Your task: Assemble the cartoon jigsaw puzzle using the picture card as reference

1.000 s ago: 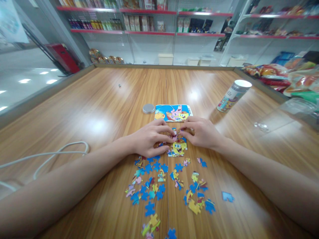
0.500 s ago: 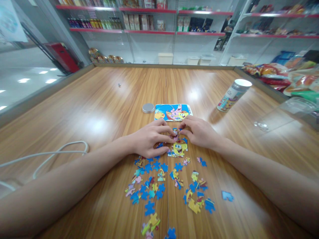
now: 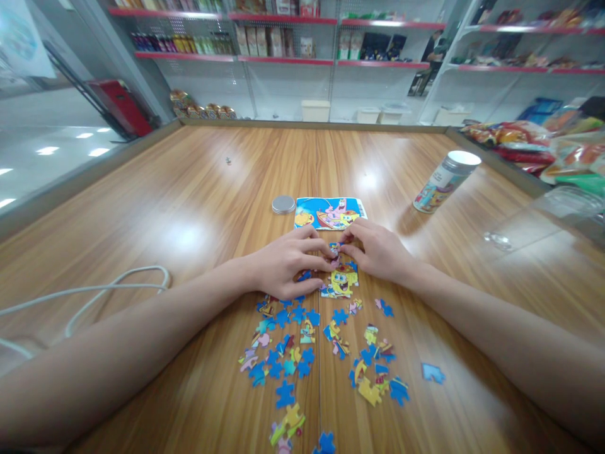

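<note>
Both hands meet over a partly joined cartoon jigsaw (image 3: 341, 282) on the wooden table (image 3: 189, 208). My left hand (image 3: 283, 263) rests on its left side, fingers curled, fingertips pinching a small piece (image 3: 334, 252) at the top edge. My right hand (image 3: 378, 252) comes in from the right, its fingertips pressed on the same piece. Several loose blue and yellow pieces (image 3: 302, 353) lie scattered nearer to me. A printed reference picture (image 3: 329, 213) lies just beyond the hands.
A round metal lid (image 3: 283, 204) sits left of the picture. A tilted puzzle can (image 3: 444, 181) stands at the right, snack bags (image 3: 520, 142) beyond it. A white cable (image 3: 94, 296) loops at the left. One blue piece (image 3: 432, 372) lies apart. Store shelves line the back.
The hands have barely moved; fingertips shifted slightly on the piece at the jigsaw's top edge. The view drifted a little.
</note>
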`<state>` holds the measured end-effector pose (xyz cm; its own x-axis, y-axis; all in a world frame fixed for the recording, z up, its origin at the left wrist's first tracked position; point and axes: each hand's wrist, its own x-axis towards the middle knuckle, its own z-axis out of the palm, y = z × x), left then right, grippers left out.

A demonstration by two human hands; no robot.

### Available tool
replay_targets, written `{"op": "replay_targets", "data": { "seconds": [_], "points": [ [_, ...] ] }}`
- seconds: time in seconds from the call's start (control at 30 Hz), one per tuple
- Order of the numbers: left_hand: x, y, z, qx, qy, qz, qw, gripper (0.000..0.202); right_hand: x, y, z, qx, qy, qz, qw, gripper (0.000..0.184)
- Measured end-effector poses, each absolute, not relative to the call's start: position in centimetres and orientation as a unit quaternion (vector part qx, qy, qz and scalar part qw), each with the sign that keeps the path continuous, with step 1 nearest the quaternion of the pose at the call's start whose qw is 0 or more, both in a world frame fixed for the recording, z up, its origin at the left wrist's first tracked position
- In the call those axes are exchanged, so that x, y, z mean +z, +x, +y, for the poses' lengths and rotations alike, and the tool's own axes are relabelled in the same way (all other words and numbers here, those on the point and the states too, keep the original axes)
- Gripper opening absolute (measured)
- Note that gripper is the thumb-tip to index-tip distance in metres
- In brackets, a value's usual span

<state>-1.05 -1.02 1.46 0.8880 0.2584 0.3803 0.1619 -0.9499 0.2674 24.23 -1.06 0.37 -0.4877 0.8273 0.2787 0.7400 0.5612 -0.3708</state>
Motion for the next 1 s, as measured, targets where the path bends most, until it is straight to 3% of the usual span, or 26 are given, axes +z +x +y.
{"op": "replay_targets", "data": {
  "seconds": [0.4,0.53,0.67,0.8,1.0],
  "points": [
    [1.11,-1.11,-0.9,0.199,0.968,0.114,0.106,0.034,0.43,24.35,-1.23,0.097,-0.445,-0.86,0.231,0.005],
    [1.07,-1.17,-0.91,0.202,0.967,0.112,0.107,0.037,0.32,24.5,-1.35,0.083,-0.408,-0.864,0.284,0.013],
    [0.95,-1.36,-0.78,0.237,0.957,0.132,0.106,0.041,0.23,24.56,-1.35,0.089,-0.374,-0.881,0.276,0.018],
    [0.86,-1.64,-0.6,0.264,0.938,0.208,0.08,0.029,0.29,24.71,-1.4,0.076,-0.352,-0.876,0.32,0.016],
    [1.08,-1.63,-0.57,0.204,0.952,0.214,0.077,0.02,0.51,24.86,-1.87,0.101,-0.31,-0.896,0.302,0.018]
  ]
}}
